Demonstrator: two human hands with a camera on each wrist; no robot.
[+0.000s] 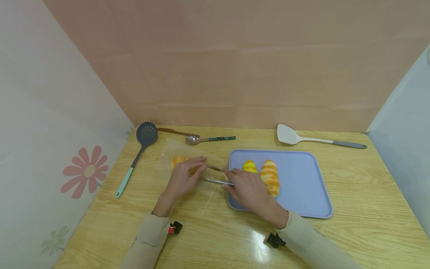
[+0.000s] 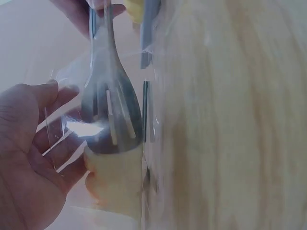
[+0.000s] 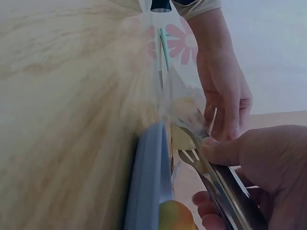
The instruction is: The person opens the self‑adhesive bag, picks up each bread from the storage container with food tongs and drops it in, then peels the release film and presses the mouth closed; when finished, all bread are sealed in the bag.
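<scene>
Currently the right hand (image 1: 248,188) is gripping metal tongs (image 1: 218,182), thumb and fingers wrapped around the arms. The left hand (image 1: 186,175) is holding a clear plastic bag (image 1: 175,147) between thumb and fingers. An orange bread roll (image 1: 178,160) is lying in the bag, partly hidden under the left hand, farther off from the right. The tong heads are meeting the roll's near end; can't tell if they're clamping. Yellow bread (image 1: 249,166) and a striped roll (image 1: 270,177) are sitting on the blue tray (image 1: 299,179), beside the right hand.
</scene>
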